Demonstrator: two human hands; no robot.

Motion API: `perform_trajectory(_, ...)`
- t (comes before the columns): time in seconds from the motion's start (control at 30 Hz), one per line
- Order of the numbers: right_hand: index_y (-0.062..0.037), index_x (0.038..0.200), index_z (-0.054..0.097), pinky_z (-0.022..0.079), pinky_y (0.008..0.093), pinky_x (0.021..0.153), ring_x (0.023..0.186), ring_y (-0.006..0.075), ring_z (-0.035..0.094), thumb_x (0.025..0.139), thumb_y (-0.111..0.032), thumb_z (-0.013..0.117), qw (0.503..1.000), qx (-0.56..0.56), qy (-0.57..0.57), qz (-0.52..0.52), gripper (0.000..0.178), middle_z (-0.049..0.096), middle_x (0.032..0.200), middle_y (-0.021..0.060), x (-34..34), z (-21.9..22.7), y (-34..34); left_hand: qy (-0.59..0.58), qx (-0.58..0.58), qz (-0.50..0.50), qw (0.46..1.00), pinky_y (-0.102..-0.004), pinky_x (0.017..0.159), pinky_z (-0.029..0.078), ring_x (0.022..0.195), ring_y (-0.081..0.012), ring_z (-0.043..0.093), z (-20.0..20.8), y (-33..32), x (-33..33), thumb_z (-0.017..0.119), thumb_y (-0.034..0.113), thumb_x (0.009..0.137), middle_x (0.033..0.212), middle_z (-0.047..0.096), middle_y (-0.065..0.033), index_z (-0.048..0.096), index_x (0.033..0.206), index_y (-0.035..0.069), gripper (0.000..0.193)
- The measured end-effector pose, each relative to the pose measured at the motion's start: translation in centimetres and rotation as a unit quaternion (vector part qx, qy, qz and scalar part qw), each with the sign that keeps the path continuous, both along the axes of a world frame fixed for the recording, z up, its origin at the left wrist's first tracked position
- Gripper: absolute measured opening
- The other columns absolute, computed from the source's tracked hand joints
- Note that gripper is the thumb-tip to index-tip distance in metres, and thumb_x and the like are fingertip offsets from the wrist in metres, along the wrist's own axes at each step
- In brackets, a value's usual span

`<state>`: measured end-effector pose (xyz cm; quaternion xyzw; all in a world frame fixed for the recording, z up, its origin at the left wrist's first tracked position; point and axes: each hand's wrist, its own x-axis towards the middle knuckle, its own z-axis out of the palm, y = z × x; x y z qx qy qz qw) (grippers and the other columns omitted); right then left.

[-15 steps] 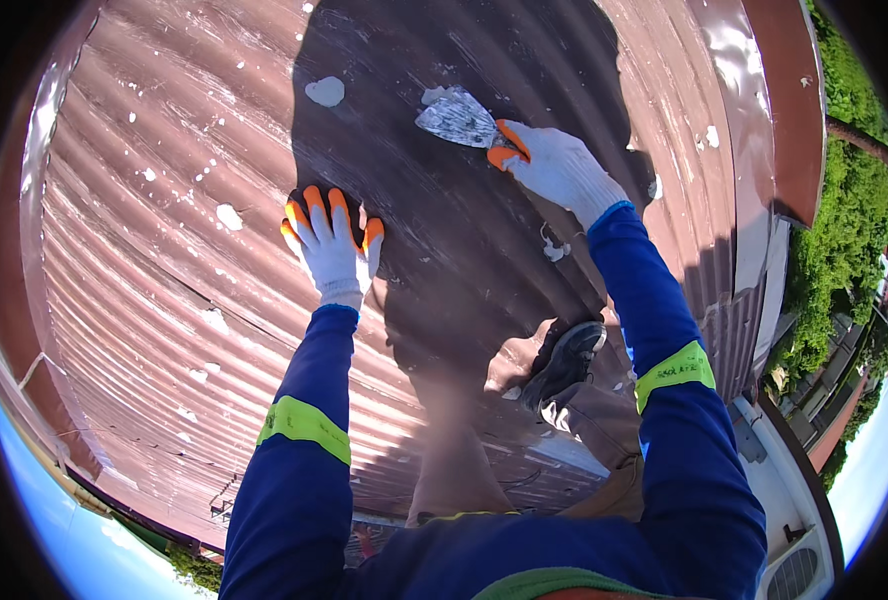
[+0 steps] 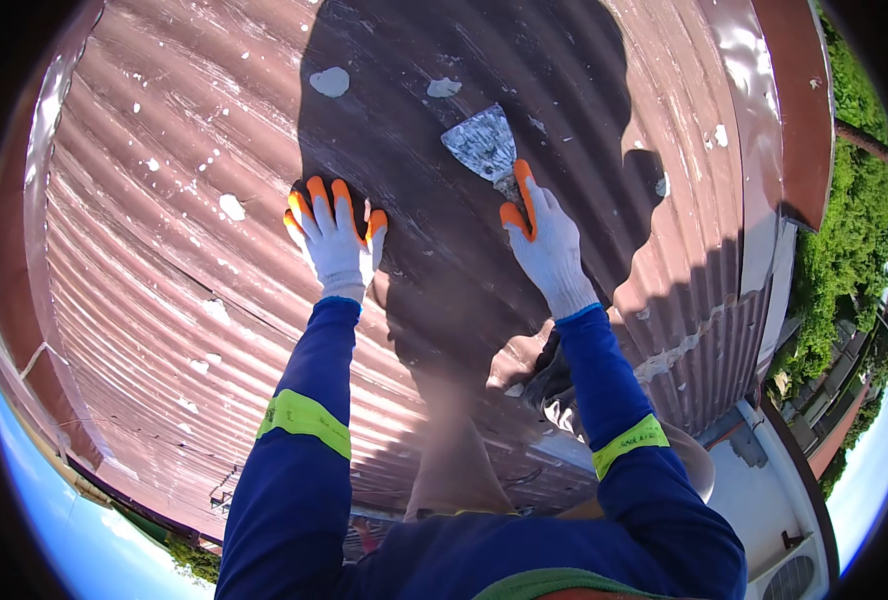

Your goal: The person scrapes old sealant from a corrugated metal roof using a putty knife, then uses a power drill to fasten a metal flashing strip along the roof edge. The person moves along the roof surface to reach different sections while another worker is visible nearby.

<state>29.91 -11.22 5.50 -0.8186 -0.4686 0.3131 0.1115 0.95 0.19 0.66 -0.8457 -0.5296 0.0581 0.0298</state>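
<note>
My right hand (image 2: 546, 245), in a white glove with orange fingertips, grips a putty knife (image 2: 482, 143) by its handle. The wide blade is smeared with white and grey and points up and to the left. Just beyond the blade a white patch (image 2: 444, 88) shows on the brown corrugated metal roof (image 2: 444, 250). Another white patch (image 2: 330, 82) is farther left. My left hand (image 2: 334, 240), gloved alike, rests on the roof with its fingers spread, at the left edge of my shadow. Its palm and the putty knife's handle are hidden.
More white patches (image 2: 232, 207) and specks dot the sunlit roof to the left. Metal flashing (image 2: 754, 120) edges the roof at the right, with green plants (image 2: 849, 230) beyond it. An outdoor air-conditioning unit (image 2: 792, 578) is at the lower right. My leg (image 2: 554, 385) is behind my right forearm.
My right hand has drawn back toward me with the putty knife, whose blade has turned more upward and uncovered the white patch. My left hand stays in place on the roof.
</note>
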Motion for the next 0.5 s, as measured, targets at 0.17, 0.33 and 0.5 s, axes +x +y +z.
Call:
perform_trajectory(0.17, -0.01, 0.149, 0.049, 0.059, 0.0429, 0.08, 0.097, 0.0342, 0.072, 0.089, -0.022, 0.076, 0.998, 0.06, -0.006, -0.018, 0.067, 0.063, 0.124, 0.0125, -2.3, 0.6, 3.0, 0.008, -0.034, 0.0, 0.999, -0.0684, 0.121, 0.025, 0.15, -0.0544, 0.024, 0.4, -0.2, -0.1, 0.069, 0.06, 0.086, 0.154, 0.04, -0.0259, 0.048, 0.153, 0.005, 0.089)
perform_trajectory(0.33, -0.0098, 0.15, 0.048, 0.059, 0.0436, 0.078, 0.095, 0.0345, 0.071, 0.09, -0.021, 0.076, 0.998, 0.041, -0.007, -0.04, 0.067, 0.062, 0.123, 0.012, -3.8, 1.3, 2.2, -0.002, -0.003, -0.002, 1.0, -0.0685, 0.12, 0.025, 0.149, -0.0553, 0.025, 0.2, -0.2, 0.1, 0.067, 0.063, 0.086, 0.156, 0.039, -0.0248, 0.05, 0.152, 0.006, 0.089)
perform_trajectory(0.5, -0.0077, 0.158, 0.041, 0.058, 0.0393, 0.076, 0.098, 0.0238, 0.072, 0.096, -0.012, 0.068, 0.879, 0.115, 0.366, -0.283, 0.068, 0.064, 0.124, 0.0101, -7.0, -0.9, 3.7, -0.008, -0.024, 0.008, 1.0, -0.0687, 0.119, 0.027, 0.148, -0.057, 0.026, 0.5, 0.0, 0.2, 0.071, 0.059, 0.085, 0.155, 0.04, -0.0239, 0.052, 0.15, 0.005, 0.087)
